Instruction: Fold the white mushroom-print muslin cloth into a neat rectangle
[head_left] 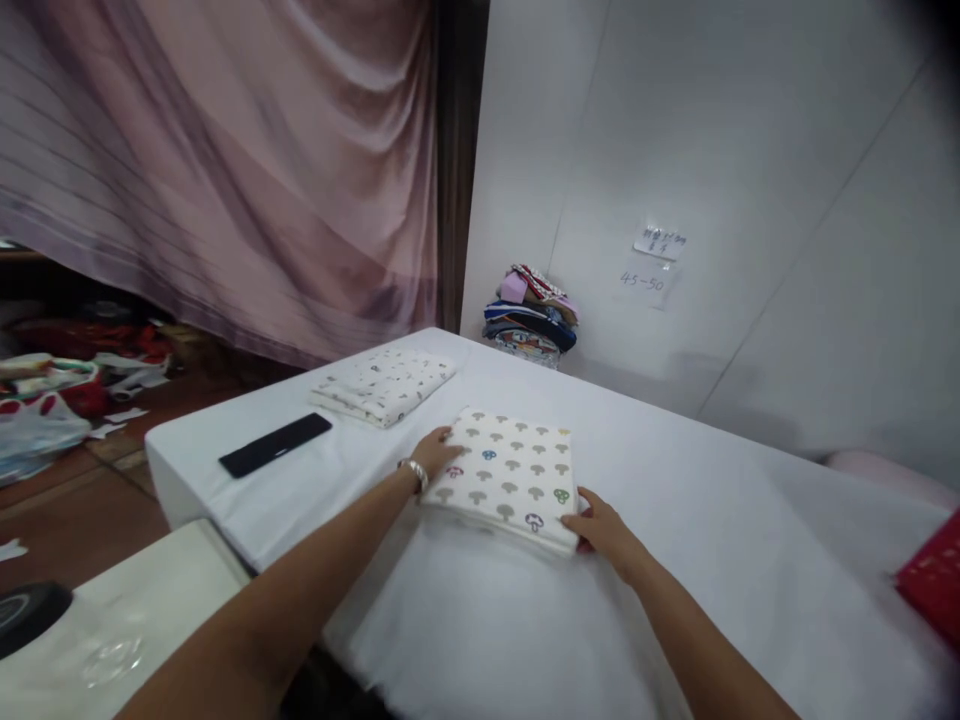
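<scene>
A folded white cloth printed with grey mushrooms and a few coloured ones lies on the white-covered table. My left hand, with a silver bracelet at the wrist, grips the cloth by its left edge. At the front right corner, my right hand pinches the layers, thumb on top and the other fingers partly hidden by the side. A second folded white cloth with small dark prints rests farther back on the left. Nearer to me than that cloth lies a flat black strip.
Piled fabrics stand by the white wall beyond the table. A pink curtain hangs at the back left. A pale surface is at the lower left, a red item at the right edge. Bags clutter the floor at left.
</scene>
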